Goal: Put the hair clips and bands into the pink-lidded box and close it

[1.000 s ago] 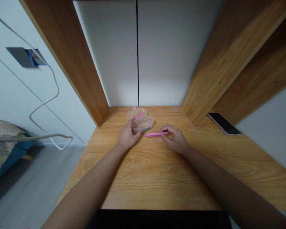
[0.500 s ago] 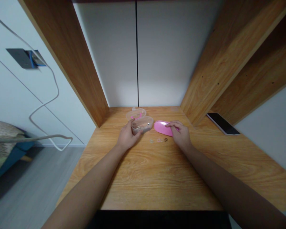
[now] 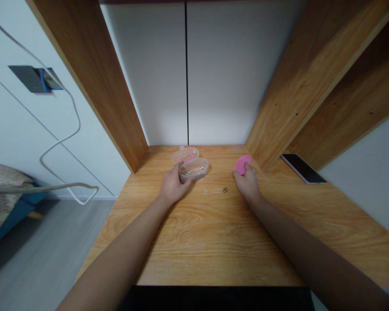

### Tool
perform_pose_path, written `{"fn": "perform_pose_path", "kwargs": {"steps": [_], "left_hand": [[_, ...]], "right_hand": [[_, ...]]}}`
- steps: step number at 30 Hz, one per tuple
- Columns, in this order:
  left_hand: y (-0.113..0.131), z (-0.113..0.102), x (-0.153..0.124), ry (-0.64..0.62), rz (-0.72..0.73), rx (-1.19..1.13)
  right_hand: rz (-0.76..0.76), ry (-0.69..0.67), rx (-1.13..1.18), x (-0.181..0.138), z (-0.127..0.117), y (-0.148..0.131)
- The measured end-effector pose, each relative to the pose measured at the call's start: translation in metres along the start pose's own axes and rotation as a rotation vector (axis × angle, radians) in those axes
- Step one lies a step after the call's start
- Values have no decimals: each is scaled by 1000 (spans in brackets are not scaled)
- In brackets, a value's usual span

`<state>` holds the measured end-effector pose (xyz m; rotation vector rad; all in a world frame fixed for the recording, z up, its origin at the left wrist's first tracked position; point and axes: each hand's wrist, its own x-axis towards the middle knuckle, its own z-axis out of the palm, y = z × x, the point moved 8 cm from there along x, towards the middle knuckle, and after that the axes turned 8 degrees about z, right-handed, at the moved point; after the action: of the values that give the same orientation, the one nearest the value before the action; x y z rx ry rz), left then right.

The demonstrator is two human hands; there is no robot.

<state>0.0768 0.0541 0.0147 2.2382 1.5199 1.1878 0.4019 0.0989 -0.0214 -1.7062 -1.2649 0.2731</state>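
My left hand (image 3: 173, 185) grips the near left side of a small clear plastic box (image 3: 194, 168) that holds small metal bits. Its hinged clear lid (image 3: 185, 154) lies open behind it. My right hand (image 3: 247, 181) is closed on a flat pink oval piece (image 3: 242, 164), held on edge to the right of the box. Between my hands, several tiny rings (image 3: 218, 190) lie loose on the wooden desk (image 3: 210, 242), one of them dark.
A dark phone (image 3: 298, 167) lies on the desk's right wing beyond a wooden upright. Wooden side panels and a white back wall close in the desk. At left, a white cable hangs from a wall socket (image 3: 35, 77) beside a bed.
My right hand lifted the pink piece off the spot over the rings, turned it and carried it right. The rings now lie uncovered. My left hand stayed on the box.
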Motion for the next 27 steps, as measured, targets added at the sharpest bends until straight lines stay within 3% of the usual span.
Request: {"fn": "perform_pose_path", "kwargs": {"steps": [5, 10, 17, 27], "left_hand": [[0, 0, 0, 16, 1, -5], [0, 0, 0, 9, 5, -15], [1, -2, 1, 10, 13, -44], [24, -7, 3, 47, 195, -87]], "right_hand": [[32, 35, 0, -2, -6, -4], [60, -51, -42, -7, -9, -21], [-103, -112, 27, -15, -9, -40], [-283, -209, 125, -25, -6, -62]]}}
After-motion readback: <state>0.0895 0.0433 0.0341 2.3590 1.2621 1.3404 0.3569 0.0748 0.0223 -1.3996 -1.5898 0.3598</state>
